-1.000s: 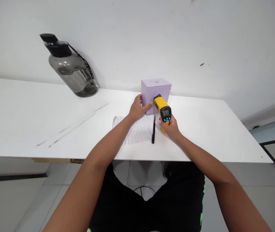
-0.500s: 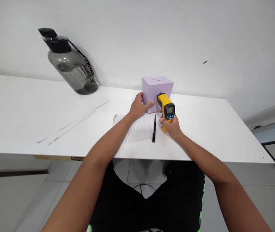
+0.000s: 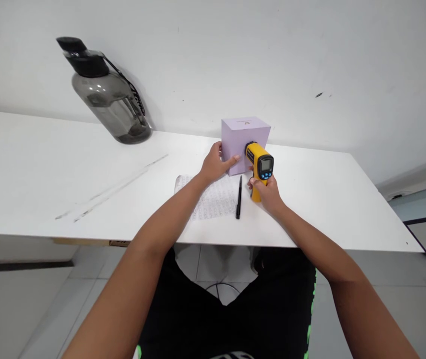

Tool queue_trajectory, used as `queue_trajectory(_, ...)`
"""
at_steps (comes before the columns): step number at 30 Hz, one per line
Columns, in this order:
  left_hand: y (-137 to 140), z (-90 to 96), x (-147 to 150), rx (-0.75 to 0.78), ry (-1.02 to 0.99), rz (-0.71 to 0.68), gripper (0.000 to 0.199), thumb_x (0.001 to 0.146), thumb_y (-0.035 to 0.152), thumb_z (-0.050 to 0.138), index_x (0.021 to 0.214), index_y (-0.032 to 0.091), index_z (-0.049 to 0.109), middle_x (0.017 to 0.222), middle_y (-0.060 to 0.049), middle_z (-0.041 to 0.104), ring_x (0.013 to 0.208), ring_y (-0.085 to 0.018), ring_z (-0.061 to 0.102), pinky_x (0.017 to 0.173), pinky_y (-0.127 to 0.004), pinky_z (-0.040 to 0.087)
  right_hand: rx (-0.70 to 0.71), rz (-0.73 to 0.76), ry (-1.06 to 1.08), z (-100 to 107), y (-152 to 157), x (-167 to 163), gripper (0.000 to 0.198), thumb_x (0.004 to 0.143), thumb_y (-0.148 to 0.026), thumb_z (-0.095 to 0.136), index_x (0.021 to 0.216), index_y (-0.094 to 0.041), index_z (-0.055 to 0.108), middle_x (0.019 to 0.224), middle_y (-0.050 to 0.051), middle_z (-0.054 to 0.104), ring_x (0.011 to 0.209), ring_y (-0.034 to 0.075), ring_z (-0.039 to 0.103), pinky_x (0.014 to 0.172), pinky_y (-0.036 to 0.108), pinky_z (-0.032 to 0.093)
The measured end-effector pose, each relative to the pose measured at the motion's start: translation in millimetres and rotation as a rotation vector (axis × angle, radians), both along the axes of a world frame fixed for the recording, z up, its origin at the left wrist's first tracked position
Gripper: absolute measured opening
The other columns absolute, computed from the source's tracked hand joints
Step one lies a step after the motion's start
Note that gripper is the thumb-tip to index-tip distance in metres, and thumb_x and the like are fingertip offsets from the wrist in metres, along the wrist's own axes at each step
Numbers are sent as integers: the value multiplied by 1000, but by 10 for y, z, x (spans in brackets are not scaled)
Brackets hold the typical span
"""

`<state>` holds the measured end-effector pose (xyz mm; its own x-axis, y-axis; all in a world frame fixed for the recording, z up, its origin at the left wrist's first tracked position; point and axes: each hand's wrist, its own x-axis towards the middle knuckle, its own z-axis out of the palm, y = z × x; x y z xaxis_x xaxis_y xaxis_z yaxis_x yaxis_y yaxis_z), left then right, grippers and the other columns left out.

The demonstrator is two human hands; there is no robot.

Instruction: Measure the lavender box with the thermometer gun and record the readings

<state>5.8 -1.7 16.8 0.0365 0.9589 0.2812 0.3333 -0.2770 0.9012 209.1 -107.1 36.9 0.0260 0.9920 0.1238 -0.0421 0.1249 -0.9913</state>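
My left hand [image 3: 216, 163] grips the left side of a lilac box [image 3: 235, 142], its thumb across the front face and its other fingers partly hidden behind the edge. In my right hand [image 3: 267, 192] is a yellow and black infrared thermometer [image 3: 259, 157], held by its handle. Its nose points at the front of the box, very near or touching; I cannot tell which. The small grey screen and blue buttons face me. Between my hands lies a black pen [image 3: 239, 197], beside a sheet covered in writing or print [image 3: 215, 202] that my left forearm partly covers.
A large grey see-through water bottle [image 3: 110, 104] with a black lid stands at the back left of the white table [image 3: 328, 199]. Behind it rises a white wall [image 3: 235, 55]. The table's front edge runs just above my knees.
The thermometer has tilted slightly, its screen end shifting a little up and right. My left hand keeps its hold on the box. The view has shifted slightly.
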Motion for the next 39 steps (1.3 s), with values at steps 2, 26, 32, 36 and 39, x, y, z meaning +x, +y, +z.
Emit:
queue_trajectory(2, -4, -6, -2, 11, 6, -7, 87, 81, 77, 89, 145, 28, 59, 154, -17, 73, 131, -36, 73, 109, -53, 62, -5, -7, 18, 35, -10, -17, 63, 69, -45, 82, 129, -32, 68, 113, 2, 76, 78, 16, 59, 77, 39, 57)
queue_trajectory(26, -47, 59, -2, 3, 34, -21, 83, 83, 75, 88, 144, 26, 59, 155, -18, 73, 135, -38, 73, 111, -54, 63, -53, 9, 37, 45, -14, 18, 54, 69, -51, 89, 115, -31, 70, 106, 2, 77, 80, 18, 66, 81, 42, 60)
queue_trajectory(32, -71, 83, 2, 5, 39, -17, 81, 85, 71, 86, 145, 25, 59, 154, -18, 73, 135, -37, 73, 114, -54, 62, -73, 11, 59, 61, -8, 11, 49, 67, -49, 91, 107, -29, 70, 116, 3, 77, 79, 16, 66, 80, 40, 60)
queue_trajectory(36, -80, 108, -1, -22, 63, -15, 84, 83, 73, 85, 146, 24, 58, 155, -19, 72, 133, -37, 73, 112, -54, 62, -89, 15, 70, 94, -11, -4, 52, 65, -48, 92, 108, -30, 69, 122, 3, 78, 79, 15, 66, 79, 39, 60)
queue_trajectory(39, -82, 119, -10, -28, 68, -20, 85, 83, 75, 84, 146, 24, 57, 156, -19, 72, 135, -37, 73, 113, -55, 61, -101, 12, 71, 110, -4, -12, 53, 63, -48, 91, 108, -29, 69, 124, 4, 79, 78, 15, 66, 77, 39, 59)
